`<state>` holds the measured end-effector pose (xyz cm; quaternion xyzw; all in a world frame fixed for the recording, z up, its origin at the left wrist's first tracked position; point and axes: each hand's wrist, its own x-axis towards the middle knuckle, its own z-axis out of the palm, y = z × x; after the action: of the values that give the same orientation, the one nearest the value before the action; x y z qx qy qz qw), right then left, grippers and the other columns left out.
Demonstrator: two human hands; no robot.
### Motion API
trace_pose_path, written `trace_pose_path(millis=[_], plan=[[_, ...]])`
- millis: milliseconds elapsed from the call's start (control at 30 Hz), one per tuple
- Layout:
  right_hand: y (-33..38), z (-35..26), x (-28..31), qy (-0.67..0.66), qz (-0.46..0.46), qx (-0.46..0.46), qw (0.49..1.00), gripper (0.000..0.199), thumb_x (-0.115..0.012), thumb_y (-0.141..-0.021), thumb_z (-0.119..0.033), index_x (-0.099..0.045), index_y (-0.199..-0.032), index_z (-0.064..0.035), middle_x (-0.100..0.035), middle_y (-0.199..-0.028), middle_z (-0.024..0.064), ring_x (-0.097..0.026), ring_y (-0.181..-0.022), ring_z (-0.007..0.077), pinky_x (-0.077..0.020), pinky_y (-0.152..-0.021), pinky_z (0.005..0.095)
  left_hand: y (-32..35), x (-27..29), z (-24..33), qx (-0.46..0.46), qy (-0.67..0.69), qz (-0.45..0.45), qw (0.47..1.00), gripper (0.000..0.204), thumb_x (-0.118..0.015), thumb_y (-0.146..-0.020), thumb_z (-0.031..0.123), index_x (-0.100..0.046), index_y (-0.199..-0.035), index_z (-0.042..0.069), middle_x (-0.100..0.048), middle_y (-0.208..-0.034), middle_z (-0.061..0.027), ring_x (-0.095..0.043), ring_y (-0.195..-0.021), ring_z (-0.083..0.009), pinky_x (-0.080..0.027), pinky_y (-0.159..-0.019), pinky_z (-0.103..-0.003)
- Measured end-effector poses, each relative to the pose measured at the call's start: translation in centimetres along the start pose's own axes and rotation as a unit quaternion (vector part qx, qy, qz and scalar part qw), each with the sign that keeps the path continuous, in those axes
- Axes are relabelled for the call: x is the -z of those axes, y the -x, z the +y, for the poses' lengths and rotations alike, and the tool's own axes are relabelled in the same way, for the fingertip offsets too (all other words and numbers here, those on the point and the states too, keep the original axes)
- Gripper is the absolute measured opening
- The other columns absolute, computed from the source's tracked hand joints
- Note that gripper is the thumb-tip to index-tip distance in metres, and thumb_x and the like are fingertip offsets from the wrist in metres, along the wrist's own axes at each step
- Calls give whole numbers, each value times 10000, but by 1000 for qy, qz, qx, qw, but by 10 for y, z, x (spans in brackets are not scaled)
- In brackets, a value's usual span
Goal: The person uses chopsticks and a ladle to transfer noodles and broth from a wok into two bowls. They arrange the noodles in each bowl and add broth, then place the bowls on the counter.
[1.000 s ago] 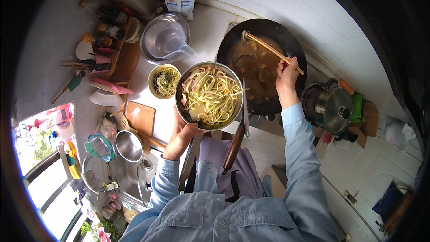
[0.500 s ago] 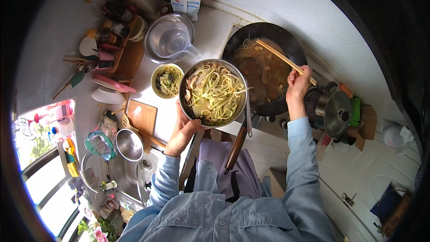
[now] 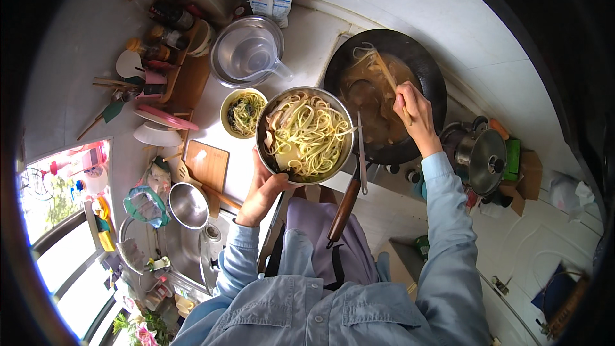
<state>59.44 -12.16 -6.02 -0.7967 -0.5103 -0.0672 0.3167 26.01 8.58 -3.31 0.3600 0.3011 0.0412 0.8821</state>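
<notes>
My left hand (image 3: 264, 192) grips the near left side of a metal bowl (image 3: 350, 129) full of noodles (image 3: 312, 133). In my right hand (image 3: 416, 115) is a pair of wooden chopsticks (image 3: 387, 73), pinched over a dark wok (image 3: 430, 67) of brown broth (image 3: 378, 106). The chopstick tips touch some pale noodles (image 3: 365, 53) at the wok's far left side. A ladle bowl sits partly under the broth, and its metal handle (image 3: 362, 160) comes out over the near rim beside the metal bowl. The wok's wooden handle (image 3: 344, 211) points toward me.
A smaller bowl of noodles (image 3: 244, 113) stands left of the metal bowl, with a steel basin holding a clear plastic scoop (image 3: 256, 61) behind it. A lidded pot (image 3: 482, 161) is on the right. Farther left are a cutting board (image 3: 208, 165), a sink (image 3: 179, 243) and a rack of bottles.
My right hand has moved left and nearer over the wok, swinging the chopsticks steeper. Their tips have come to the noodles at the wok's far left. My left hand still holds the bowl.
</notes>
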Motion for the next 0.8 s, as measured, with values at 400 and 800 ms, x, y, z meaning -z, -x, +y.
trace_pose_path(millis=[400,800], plan=[[3,10,-54,-483,329,-514,628,391,-429,-1107,-444,-575,-1000,-98,-551,-703,12,-466,-530,80,-326,-461,199,-4,-4,0,-8,5,-12,1000,945,-552,-898,6,39,-1609,197,-402,-1516,-161,-544,-1314,-315,-577,-990,-485],[12,7,-44,-534,215,-531,622,380,-426,-1113,-399,-572,-969,-78,-540,-678,33,-413,-471,99,-300,-430,239,-4,22,-9,-31,-14,21,999,903,-576,-943,78,1,-1627,196,-396,-1551,-154,-537,-1340,-333,-566,-1005,-497]])
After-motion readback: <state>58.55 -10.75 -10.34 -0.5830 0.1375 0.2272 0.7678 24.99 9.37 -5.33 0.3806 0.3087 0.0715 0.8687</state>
